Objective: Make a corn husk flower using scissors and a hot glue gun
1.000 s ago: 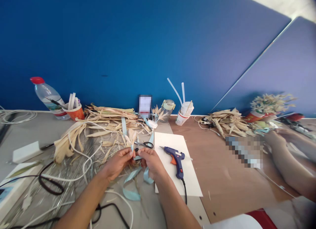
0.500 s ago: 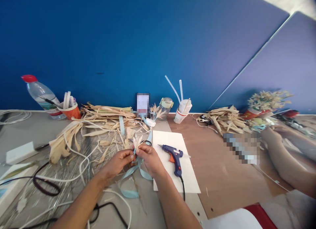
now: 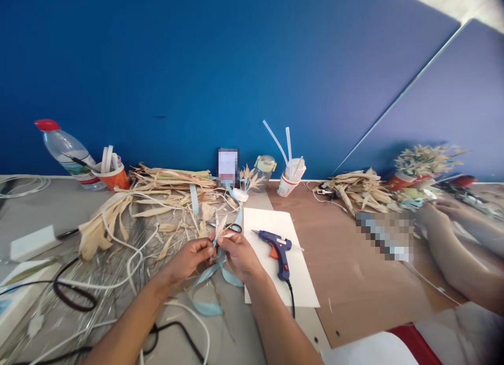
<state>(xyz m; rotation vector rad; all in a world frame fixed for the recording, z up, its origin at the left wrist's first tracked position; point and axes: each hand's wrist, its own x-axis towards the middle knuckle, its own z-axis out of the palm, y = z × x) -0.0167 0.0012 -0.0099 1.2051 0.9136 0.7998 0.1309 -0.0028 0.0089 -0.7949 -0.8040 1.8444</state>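
Observation:
Between my hands is a small corn-husk flower [image 3: 221, 226] with pale pointed petals and light blue ribbon at its base. My left hand [image 3: 196, 254] pinches the flower's base from the left. From the right, my right hand [image 3: 237, 251] pinches the same spot, its fingertips at the petals and ribbon. A light blue ribbon [image 3: 208, 307] trails below in loose loops onto the table. Scissors [image 3: 236, 228] lie just behind the fingers, partly hidden. Right of my hands, a blue glue gun [image 3: 280, 249] with an orange trigger rests on a white sheet [image 3: 303, 291].
Dry corn husks [image 3: 173, 178] are heaped at the back, with white cables [image 3: 134, 260] looping across the left. A bottle [image 3: 71, 149], an orange cup [image 3: 116, 178], a jar [image 3: 265, 168] and a white cup [image 3: 287, 185] line the wall. A co-worker's arms [image 3: 444, 244] are at the right.
The flower's petals have tilted slightly to the right between my fingers, and the scissors behind show a little more. Both hands keep nearly the same place.

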